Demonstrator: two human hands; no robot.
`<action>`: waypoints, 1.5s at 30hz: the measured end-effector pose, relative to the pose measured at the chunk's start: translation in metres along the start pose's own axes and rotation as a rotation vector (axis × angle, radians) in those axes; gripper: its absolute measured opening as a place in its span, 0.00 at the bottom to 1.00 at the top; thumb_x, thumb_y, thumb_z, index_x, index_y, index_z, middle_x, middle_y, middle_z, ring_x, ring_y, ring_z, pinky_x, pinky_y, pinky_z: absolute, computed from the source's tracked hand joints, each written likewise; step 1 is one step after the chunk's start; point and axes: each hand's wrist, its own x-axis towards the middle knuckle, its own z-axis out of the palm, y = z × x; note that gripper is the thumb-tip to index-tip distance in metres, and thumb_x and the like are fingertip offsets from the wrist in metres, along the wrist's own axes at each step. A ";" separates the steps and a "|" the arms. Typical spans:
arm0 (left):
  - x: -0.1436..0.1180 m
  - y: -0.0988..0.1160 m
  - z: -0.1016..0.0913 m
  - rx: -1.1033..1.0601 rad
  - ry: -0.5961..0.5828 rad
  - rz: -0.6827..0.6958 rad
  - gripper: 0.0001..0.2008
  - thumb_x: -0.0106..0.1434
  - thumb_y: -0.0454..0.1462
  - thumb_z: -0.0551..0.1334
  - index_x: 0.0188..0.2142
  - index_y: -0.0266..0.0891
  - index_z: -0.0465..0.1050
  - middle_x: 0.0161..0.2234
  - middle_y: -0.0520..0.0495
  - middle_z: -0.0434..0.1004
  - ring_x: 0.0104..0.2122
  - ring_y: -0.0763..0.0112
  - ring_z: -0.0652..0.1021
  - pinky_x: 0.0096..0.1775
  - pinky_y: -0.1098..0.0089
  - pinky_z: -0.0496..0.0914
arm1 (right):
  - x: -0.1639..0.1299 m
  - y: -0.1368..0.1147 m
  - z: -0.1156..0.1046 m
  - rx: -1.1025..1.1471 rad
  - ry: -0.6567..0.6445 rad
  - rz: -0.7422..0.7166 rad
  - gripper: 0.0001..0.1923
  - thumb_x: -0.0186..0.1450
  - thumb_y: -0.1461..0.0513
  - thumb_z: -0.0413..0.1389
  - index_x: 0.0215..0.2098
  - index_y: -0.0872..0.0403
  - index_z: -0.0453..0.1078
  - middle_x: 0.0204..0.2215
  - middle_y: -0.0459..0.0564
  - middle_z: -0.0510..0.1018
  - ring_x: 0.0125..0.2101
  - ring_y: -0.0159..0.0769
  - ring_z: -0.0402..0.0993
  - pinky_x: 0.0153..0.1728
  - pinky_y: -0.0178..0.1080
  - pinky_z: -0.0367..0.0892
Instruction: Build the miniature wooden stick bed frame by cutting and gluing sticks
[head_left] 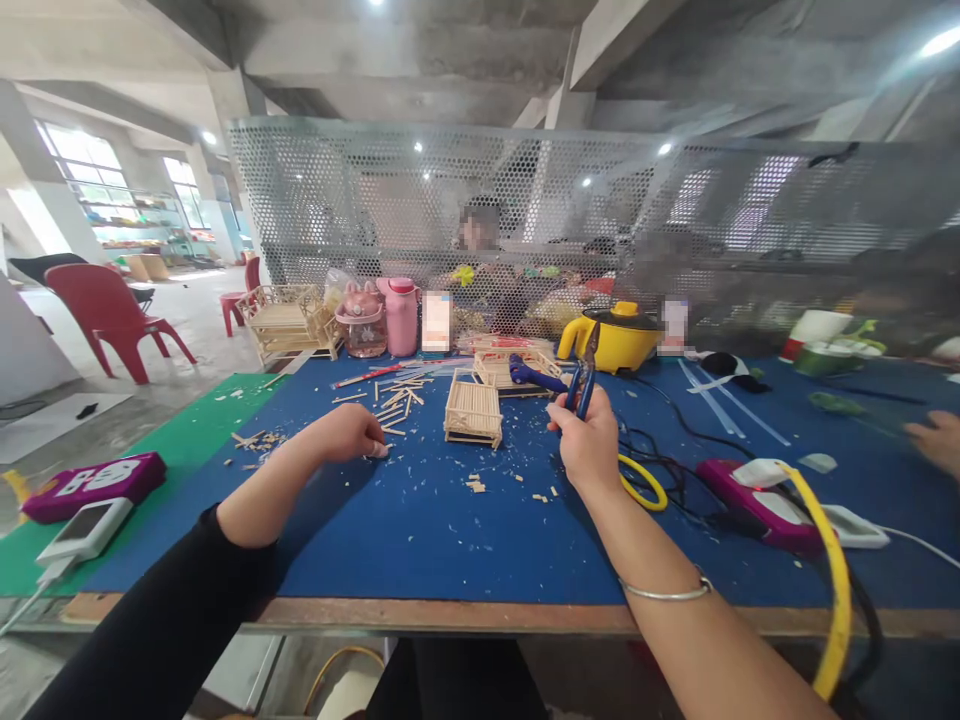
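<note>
My right hand (589, 440) is closed round the blue handles of a pair of pliers or cutters (585, 385), jaws pointing up. On the left, my left hand (356, 435) rests low over the blue mat, fingertips pinched together beside a scatter of short wooden sticks (397, 405). Whatever is between those fingertips is too small to name. Between my hands stands a small model of light wooden sticks (474, 408), shaped like a little bench or bed. Behind it lies a second stick piece (517, 368) with a blue glue gun (534, 374) across it.
A yellow pot (619, 335), pink bottle (401, 318) and larger stick model (292, 325) line the back by a perforated metal screen (375, 200). Cables and a purple power strip (765, 505) lie right; another strip (94, 485) lies left. A co-worker's hand (937, 440) shows far right.
</note>
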 end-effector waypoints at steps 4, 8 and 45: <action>0.002 0.007 0.009 -0.002 -0.008 0.017 0.05 0.49 0.38 0.64 0.25 0.40 0.78 0.25 0.49 0.79 0.28 0.67 0.75 0.31 0.71 0.63 | -0.002 -0.002 0.002 -0.024 -0.032 -0.012 0.13 0.52 0.61 0.55 0.36 0.52 0.61 0.25 0.39 0.66 0.21 0.29 0.62 0.26 0.37 0.62; -0.004 0.023 0.007 -0.082 0.119 0.033 0.08 0.58 0.40 0.57 0.29 0.38 0.72 0.31 0.45 0.77 0.31 0.67 0.74 0.34 0.70 0.63 | -0.012 -0.016 -0.003 -0.085 -0.148 -0.033 0.15 0.51 0.62 0.56 0.38 0.52 0.64 0.25 0.40 0.66 0.25 0.31 0.63 0.30 0.38 0.62; -0.037 0.113 0.071 -1.373 -0.269 0.196 0.24 0.57 0.52 0.62 0.41 0.36 0.61 0.25 0.52 0.72 0.24 0.78 0.68 0.28 0.74 0.59 | -0.081 -0.059 -0.013 -0.174 -0.641 0.183 0.13 0.61 0.60 0.53 0.44 0.52 0.65 0.34 0.45 0.73 0.37 0.34 0.70 0.43 0.40 0.66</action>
